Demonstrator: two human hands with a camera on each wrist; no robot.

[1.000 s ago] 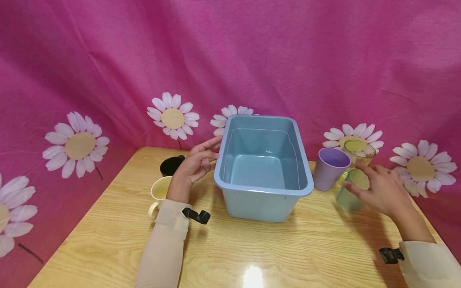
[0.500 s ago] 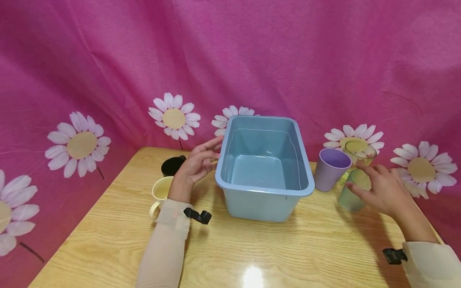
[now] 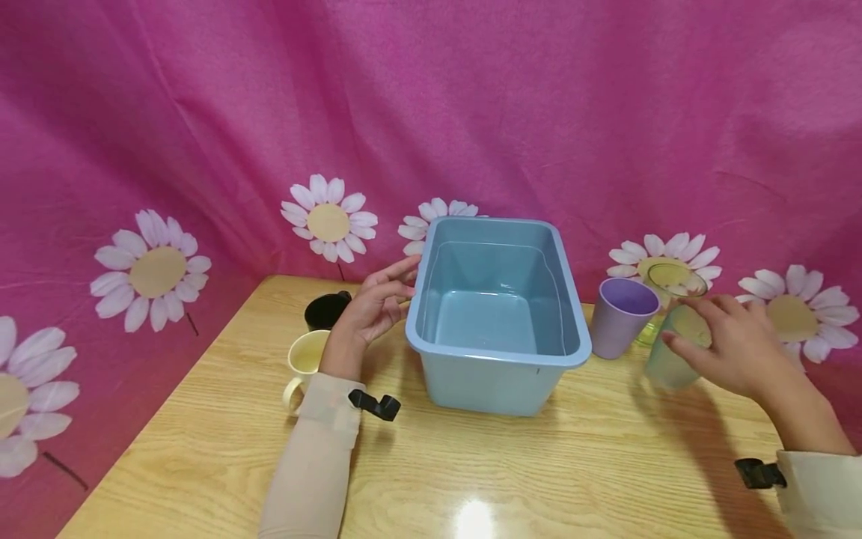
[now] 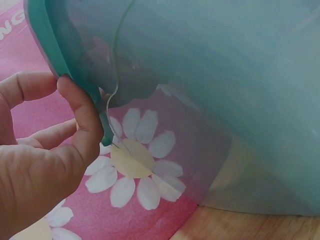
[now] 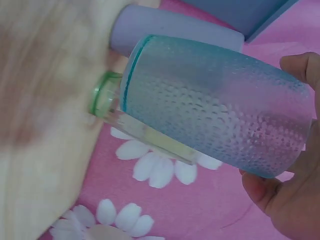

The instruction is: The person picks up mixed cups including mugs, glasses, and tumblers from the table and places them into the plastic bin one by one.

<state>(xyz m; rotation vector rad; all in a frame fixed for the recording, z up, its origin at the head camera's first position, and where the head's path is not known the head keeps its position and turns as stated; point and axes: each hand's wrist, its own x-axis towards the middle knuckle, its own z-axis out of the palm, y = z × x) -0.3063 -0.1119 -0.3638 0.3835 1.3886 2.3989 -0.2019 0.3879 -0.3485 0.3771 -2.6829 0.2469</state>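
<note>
Translucent blue-green tumbler with a dimpled wall (image 3: 672, 363), mouth up, is in our right hand (image 3: 737, 348), at the right of the wooden table (image 3: 572, 464); thumb and fingers pinch it near the mouth from opposite sides. We cannot tell whether its base touches the tabletop. Just beside it are a smooth, tapered purple cup (image 3: 614, 333) and a clear, yellow-tinted glass (image 3: 667, 288). Our left hand (image 3: 370, 307), its fingers loosely spread, touches the left rim of a deep, rectangular blue-grey plastic basin (image 3: 485, 385), which sits between our hands. By our left wrist we see a pale yellow handled mug (image 3: 306, 358) and, behind it, a black cup (image 3: 325, 311). Pink cloth with white daisies (image 3: 431, 97) hangs behind the table.
</note>
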